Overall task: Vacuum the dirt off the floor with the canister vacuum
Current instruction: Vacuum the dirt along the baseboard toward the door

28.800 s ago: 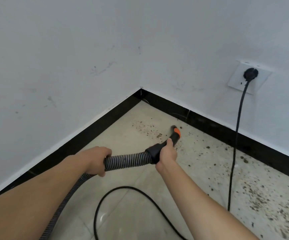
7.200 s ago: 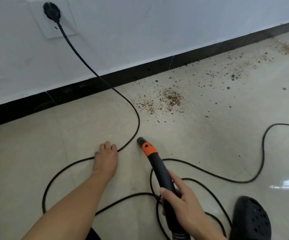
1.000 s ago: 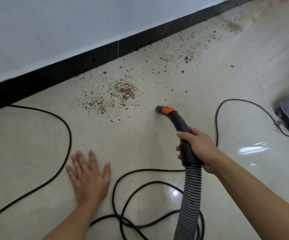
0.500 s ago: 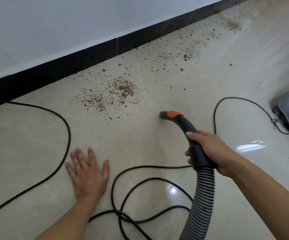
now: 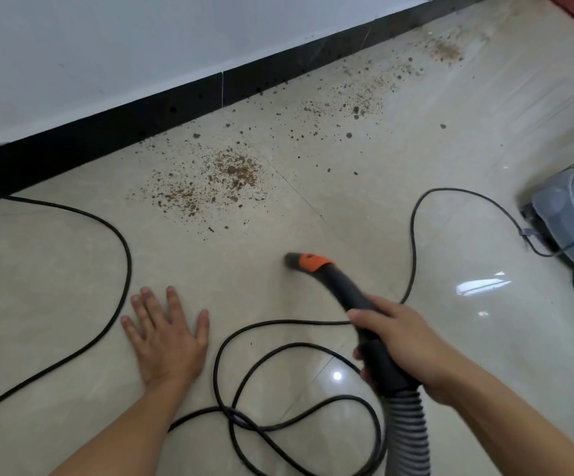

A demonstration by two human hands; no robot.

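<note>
My right hand (image 5: 402, 341) grips the black handle of the vacuum nozzle (image 5: 307, 263), whose orange-banded tip rests on the beige tiled floor (image 5: 416, 149). A grey ribbed hose (image 5: 409, 431) runs down from the handle. A patch of brown dirt (image 5: 216, 183) lies beyond the tip, toward the wall, and the tip is apart from it. More dirt (image 5: 357, 101) is scattered along the baseboard to the right. My left hand (image 5: 167, 334) lies flat on the floor with fingers spread, left of the nozzle.
The grey canister vacuum (image 5: 567, 221) stands at the right edge. Its black power cord (image 5: 120, 255) loops over the floor on the left, between my hands and toward the canister. A black baseboard (image 5: 175, 108) under a white wall runs across the back.
My right hand has pulled the nozzle back toward me, away from the dirt patch. My left hand has stayed flat on the floor.
</note>
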